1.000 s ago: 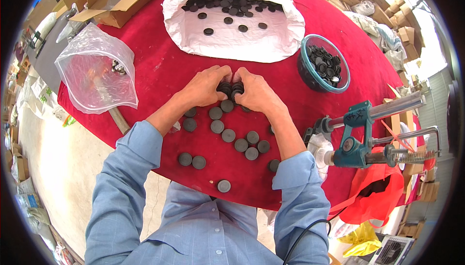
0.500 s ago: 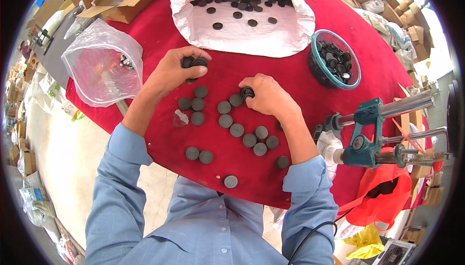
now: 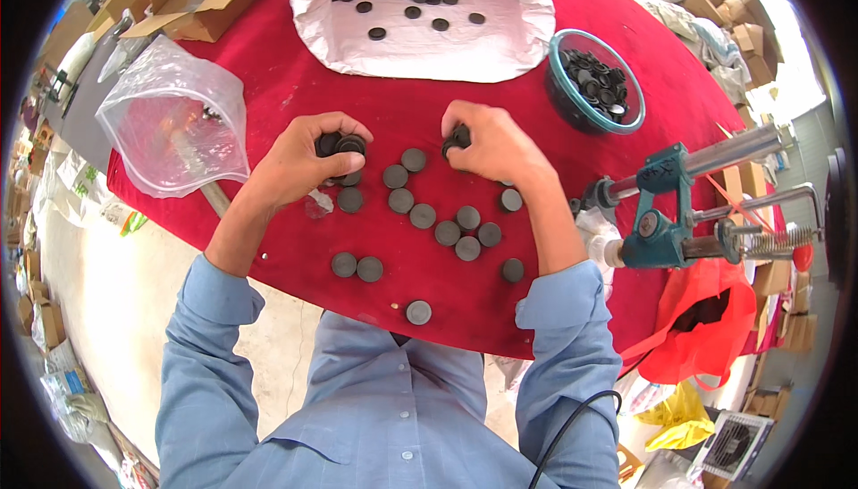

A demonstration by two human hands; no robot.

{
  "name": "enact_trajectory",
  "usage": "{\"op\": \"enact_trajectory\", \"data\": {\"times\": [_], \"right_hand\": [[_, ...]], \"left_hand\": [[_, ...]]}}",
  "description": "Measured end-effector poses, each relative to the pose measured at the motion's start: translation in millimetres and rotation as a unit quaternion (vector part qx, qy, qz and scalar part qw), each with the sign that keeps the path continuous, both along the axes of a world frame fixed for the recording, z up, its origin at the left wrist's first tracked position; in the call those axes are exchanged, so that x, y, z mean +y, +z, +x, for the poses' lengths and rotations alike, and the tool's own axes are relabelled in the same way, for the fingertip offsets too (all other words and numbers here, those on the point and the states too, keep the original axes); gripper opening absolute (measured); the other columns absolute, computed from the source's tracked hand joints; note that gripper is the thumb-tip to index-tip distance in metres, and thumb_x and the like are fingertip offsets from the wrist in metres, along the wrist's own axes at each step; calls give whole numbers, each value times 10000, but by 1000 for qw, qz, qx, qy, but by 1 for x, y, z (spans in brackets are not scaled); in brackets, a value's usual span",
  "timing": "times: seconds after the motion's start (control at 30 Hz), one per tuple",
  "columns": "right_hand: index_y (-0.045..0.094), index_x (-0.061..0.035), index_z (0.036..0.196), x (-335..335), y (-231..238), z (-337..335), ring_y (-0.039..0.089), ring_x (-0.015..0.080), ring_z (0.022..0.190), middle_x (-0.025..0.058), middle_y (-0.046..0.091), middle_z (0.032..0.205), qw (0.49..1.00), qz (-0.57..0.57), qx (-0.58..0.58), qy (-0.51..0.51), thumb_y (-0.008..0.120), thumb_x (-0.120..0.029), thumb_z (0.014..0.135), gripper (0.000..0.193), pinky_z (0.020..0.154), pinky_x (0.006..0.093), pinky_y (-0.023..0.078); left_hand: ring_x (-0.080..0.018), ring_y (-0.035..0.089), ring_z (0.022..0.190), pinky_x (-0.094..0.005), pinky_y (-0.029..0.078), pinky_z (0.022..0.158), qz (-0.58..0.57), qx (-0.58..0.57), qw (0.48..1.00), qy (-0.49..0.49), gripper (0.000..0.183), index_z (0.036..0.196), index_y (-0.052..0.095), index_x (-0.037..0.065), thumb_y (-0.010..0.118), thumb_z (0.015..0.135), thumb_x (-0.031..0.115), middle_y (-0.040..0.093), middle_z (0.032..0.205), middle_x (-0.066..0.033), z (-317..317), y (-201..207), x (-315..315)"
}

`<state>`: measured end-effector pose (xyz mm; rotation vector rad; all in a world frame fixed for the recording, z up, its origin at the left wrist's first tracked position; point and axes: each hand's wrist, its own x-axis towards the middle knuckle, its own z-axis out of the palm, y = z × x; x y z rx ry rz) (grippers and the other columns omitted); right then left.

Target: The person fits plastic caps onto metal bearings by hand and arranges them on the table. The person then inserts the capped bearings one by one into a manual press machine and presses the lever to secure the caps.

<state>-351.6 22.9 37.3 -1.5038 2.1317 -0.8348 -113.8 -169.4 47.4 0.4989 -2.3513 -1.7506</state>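
Observation:
My left hand (image 3: 299,160) is closed round several round black caps (image 3: 352,144), fingers and thumb curled about them. It hovers over or touches a small cluster of caps on the red cloth, and partly hides them; one cap (image 3: 349,199) shows just below it. My right hand (image 3: 493,142) is closed on a small stack of black caps (image 3: 459,137), partly hidden by the fingers. Between my hands, a bent row of loose caps (image 3: 423,215) lies flat on the cloth. Two caps (image 3: 357,266) sit side by side nearer me, and a single cap (image 3: 418,312) is at the front edge.
A white sack (image 3: 420,55) with many caps lies open at the back. A clear tub (image 3: 556,96) of black caps stands right of it. A teal clamp-like metal machine (image 3: 666,207) is at right. An open plastic bag (image 3: 170,113) and cardboard box (image 3: 192,24) are left.
My left hand has come nearer to me, over the cap cluster. My right hand has shifted right with its caps, away from the row. The whole view has shifted slightly.

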Motion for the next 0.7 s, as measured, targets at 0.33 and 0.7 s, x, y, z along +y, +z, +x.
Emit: {"op": "enact_trajectory", "data": {"times": [0.33,0.7], "right_hand": [[762,-66,1146,65,74,-87,764,301,994,170,774,1074,858,-293,97,-410,748,-108,841,309,912,408,591],[555,59,1440,64,-8,-90,506,418,1438,276,499,1536,801,-358,32,-478,661,-77,925,543,1190,495,443]], "left_hand": [[-109,627,719,-284,522,616,-39,107,989,-98,228,1121,767,5,763,931,131,690,871,-40,-175,64,44],[-402,722,1187,-465,545,1027,-180,68,980,-52,633,1351,706,-17,726,967,486,741,1260,-280,-334,29,77]]}}
